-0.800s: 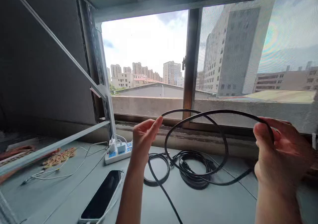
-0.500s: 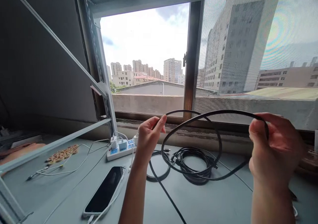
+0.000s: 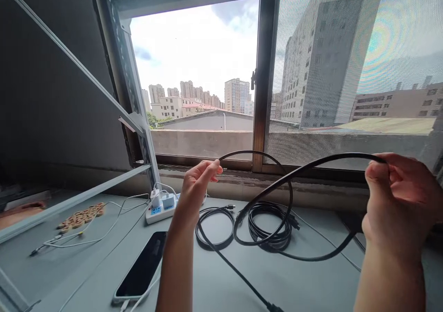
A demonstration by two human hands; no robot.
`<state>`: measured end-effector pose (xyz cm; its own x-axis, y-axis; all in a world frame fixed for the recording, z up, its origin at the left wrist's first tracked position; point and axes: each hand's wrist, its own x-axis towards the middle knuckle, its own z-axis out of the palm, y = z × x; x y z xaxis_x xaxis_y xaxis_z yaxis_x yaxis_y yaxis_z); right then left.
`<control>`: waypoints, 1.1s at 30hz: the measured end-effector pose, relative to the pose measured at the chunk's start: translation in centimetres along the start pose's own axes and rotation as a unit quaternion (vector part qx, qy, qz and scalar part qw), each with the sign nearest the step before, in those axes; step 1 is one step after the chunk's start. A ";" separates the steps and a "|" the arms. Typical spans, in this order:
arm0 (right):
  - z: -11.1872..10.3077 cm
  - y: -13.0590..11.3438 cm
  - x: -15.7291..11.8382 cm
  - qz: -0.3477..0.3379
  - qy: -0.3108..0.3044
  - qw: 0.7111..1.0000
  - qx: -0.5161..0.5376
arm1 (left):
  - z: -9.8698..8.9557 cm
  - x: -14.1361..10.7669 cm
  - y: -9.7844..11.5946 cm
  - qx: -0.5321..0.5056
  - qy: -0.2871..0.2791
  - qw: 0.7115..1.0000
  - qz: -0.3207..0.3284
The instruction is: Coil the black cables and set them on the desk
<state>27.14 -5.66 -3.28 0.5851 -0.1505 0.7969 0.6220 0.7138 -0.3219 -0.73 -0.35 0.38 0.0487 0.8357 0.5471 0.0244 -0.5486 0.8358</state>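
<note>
A black cable [image 3: 313, 163] hangs in loose loops between my two hands, above the table. My left hand [image 3: 202, 177] pinches it between thumb and fingertips. Higher on the right, my right hand [image 3: 398, 187] is closed round another stretch of the same cable, palm side partly showing. A length of cable runs down toward the table's front edge and ends in a black plug [image 3: 273, 307]. Behind the loops lie two coiled black cables, a thin coil [image 3: 215, 245] and a thicker coil [image 3: 268, 247]; the raised loop partly covers the thicker one.
A phone [image 3: 140, 268] with a white charging cord lies left of my left forearm. Beyond it stands a white power strip [image 3: 161, 214] with chargers plugged in. A beaded brown mat [image 3: 81, 216] and thin white wires lie further left. A metal shelf post [image 3: 147, 150] rises before the window.
My hands have moved apart, the left slightly leftward and the right rightward, stretching the loops wider. The black plug has come into view at the bottom. The camera view has shifted a little.
</note>
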 end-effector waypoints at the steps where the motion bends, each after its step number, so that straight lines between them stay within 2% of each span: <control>1: 0.3 -0.3 -0.3 0.009 -0.011 1.000 -0.023 | 0.3 -0.3 0.2 0.004 -0.038 0.999 0.002; 5: 1.8 -1.8 -1.7 0.097 -0.024 0.991 -0.090 | 1.6 -1.5 1.3 0.002 -0.192 0.981 0.007; 8: 2.6 -2.8 -2.3 0.189 -0.011 0.981 -0.047 | 2.5 -2.0 1.6 -0.022 -0.227 0.974 -0.004; 10: 2.7 -3.2 -2.3 0.237 -0.016 0.971 -0.008 | 2.9 -2.1 1.4 -0.047 -0.225 0.973 -0.020; 13: 2.4 -3.5 -2.0 0.256 -0.058 0.964 0.031 | 3.4 -2.0 0.9 -0.095 -0.203 0.974 -0.041; 16: 2.1 -3.6 -1.7 0.266 -0.148 0.950 0.065 | 3.6 -1.8 0.7 -0.166 -0.152 0.974 -0.038; 19: 2.1 -3.7 -1.7 0.302 -0.235 0.916 0.123 | 3.8 -1.9 1.0 -0.208 -0.101 0.972 -0.038; 22: 2.3 -4.0 -2.0 0.326 -0.266 0.895 0.149 | 4.3 -2.2 1.2 -0.206 -0.068 0.975 -0.039; 26: 2.2 -4.3 -2.1 0.322 -0.301 0.891 0.106 | 5.0 -2.3 0.7 -0.177 -0.073 0.981 -0.039; 29: 1.6 -4.9 -1.7 0.346 -0.265 0.895 0.100 | 5.1 -2.1 -0.2 -0.131 -0.125 0.982 -0.052; 33: 0.7 -6.6 -1.1 0.360 -0.109 0.913 0.158 | 5.3 -1.8 -1.4 -0.017 -0.232 0.970 -0.074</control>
<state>21.97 -9.74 -1.66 0.6439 0.5504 0.5315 -0.0833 0.7410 -0.6663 4.46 -1.25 -2.00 0.4906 0.7993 0.3470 0.0326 -0.4148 0.9093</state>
